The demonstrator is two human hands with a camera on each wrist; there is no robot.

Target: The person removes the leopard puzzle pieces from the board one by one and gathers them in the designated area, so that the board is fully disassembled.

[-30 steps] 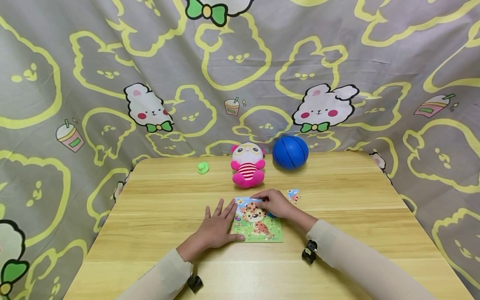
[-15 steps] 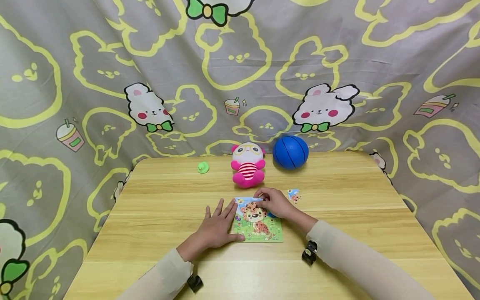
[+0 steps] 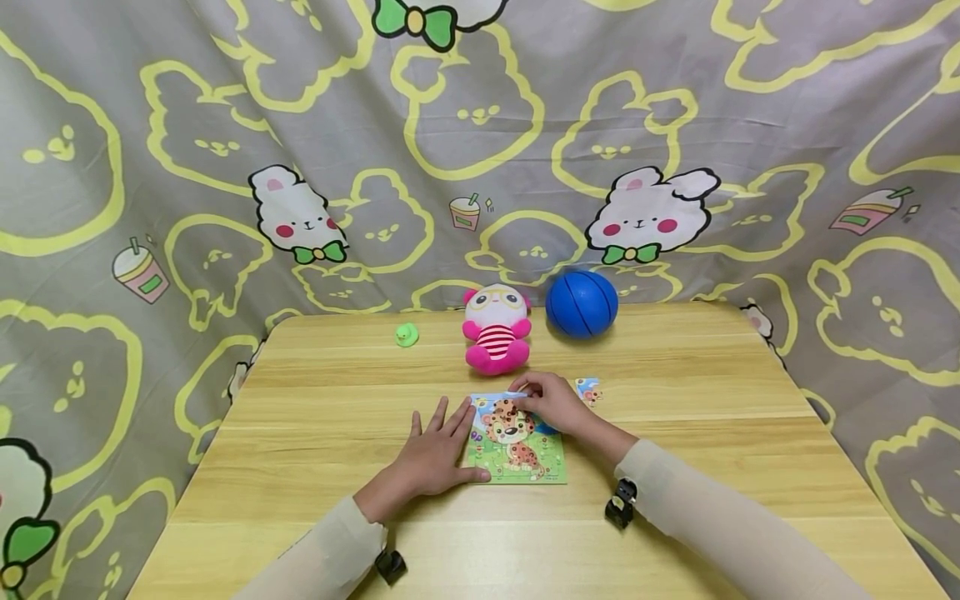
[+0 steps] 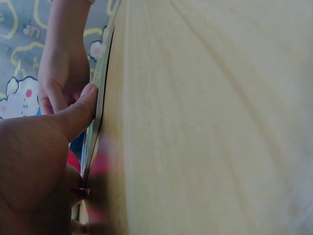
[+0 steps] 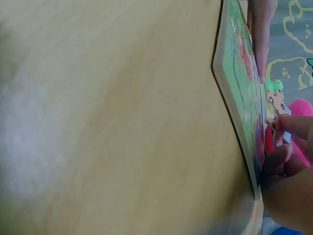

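A jigsaw puzzle board (image 3: 517, 465) with a cartoon leopard picture lies flat on the table. My left hand (image 3: 433, 457) rests along its left side, fingers spread and thumb on the lower left corner. At the top of the board, my right hand (image 3: 551, 406) pinches a spotted puzzle piece (image 5: 275, 103) between thumb and fingers. In the right wrist view that piece stands tilted up over the board's surface. A bare blue patch of the board (image 3: 545, 430) shows under the right hand. A loose puzzle piece (image 3: 587, 390) lies just beyond the right hand.
A pink and white plush panda (image 3: 497, 331) sits behind the board. To its right is a blue ball (image 3: 581, 304), to its left a small green duck toy (image 3: 406, 335). A patterned curtain (image 3: 525, 125) hangs behind the wooden table (image 3: 315, 433).
My right hand's fingers have shifted slightly right at the board's top, with the pinched puzzle piece. The left hand stays where it was.
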